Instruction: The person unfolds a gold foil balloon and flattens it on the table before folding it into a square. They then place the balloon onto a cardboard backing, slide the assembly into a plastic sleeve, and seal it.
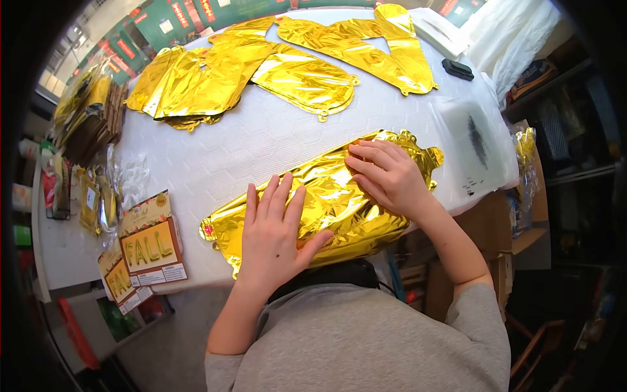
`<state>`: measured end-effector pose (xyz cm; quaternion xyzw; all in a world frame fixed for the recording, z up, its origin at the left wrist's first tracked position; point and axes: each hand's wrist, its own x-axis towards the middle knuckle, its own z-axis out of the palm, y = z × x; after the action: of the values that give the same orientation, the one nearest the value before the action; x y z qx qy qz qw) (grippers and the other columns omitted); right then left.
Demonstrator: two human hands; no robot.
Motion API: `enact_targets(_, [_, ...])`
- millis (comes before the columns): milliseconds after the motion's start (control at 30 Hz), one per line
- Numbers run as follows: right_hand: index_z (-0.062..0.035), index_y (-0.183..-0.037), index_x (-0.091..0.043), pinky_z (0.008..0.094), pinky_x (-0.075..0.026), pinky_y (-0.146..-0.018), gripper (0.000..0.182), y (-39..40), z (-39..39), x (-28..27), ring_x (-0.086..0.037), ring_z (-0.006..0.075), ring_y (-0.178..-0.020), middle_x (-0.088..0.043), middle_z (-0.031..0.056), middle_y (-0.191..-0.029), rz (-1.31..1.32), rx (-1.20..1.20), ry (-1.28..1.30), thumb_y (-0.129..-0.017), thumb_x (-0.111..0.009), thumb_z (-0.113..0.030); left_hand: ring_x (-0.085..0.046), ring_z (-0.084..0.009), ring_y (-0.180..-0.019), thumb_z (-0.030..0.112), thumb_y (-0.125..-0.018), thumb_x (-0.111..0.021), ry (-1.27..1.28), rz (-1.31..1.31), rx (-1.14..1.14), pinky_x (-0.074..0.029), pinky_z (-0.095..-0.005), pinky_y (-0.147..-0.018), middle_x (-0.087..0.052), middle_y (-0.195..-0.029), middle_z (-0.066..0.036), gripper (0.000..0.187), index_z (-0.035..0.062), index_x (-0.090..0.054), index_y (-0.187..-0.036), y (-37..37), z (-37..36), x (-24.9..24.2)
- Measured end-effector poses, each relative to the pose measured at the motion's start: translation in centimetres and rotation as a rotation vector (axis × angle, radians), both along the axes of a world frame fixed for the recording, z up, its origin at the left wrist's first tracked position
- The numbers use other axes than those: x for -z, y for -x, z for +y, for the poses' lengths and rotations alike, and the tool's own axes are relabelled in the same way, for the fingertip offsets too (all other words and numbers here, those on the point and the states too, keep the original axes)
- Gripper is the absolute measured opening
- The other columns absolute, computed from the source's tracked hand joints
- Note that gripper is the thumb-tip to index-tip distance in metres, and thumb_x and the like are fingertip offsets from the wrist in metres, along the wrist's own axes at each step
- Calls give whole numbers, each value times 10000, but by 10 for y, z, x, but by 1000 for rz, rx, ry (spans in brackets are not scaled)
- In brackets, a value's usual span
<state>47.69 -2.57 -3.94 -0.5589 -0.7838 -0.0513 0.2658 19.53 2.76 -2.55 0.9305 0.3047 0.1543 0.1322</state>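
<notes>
A flat gold foil balloon lies folded along the near edge of the white table. My left hand presses flat on its left half, fingers spread. My right hand rests palm down on its right half, fingers pointing left. Neither hand grips anything; both lie on top of the foil.
More gold foil balloons are spread across the far side of the table. Printed "FALL" packaging cards sit at the left edge, next to clear bags. A clear plastic bag and a small black object lie at right.
</notes>
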Motion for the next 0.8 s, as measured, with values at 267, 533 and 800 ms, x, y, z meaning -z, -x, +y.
enact_targets(267, [-79,-1185,-744,452,-538,-1016,295,1,0,0,-682,316,-1183,-717,95,-1247,0,0,-35,-905,-791,-156,-296,-427,-1573,439,-1001,-649,0,23,-10,-203,-612,-1269,-349,-1682,-235,768,54,-411,-1621,-13,-3,5])
enact_targets(533, [-73,-1126,-755,447,-545,-998,259,-1,0,1,-699,304,-1125,-730,81,-1162,-7,-13,-49,-890,-811,-162,-281,-431,-1580,385,-998,-647,25,61,15,-176,-610,-1281,-341,-1688,-230,737,32,-424,-1605,-11,-4,9])
enact_targets(800, [-40,-1108,-755,442,-550,-964,201,-5,-2,-2,-702,314,-1083,-733,95,-1134,102,-5,4,-935,-743,-143,-256,-431,-1595,371,-990,-650,55,28,19,-149,-604,-1288,-281,-1694,-303,742,41,-417,-1612,-9,-4,12])
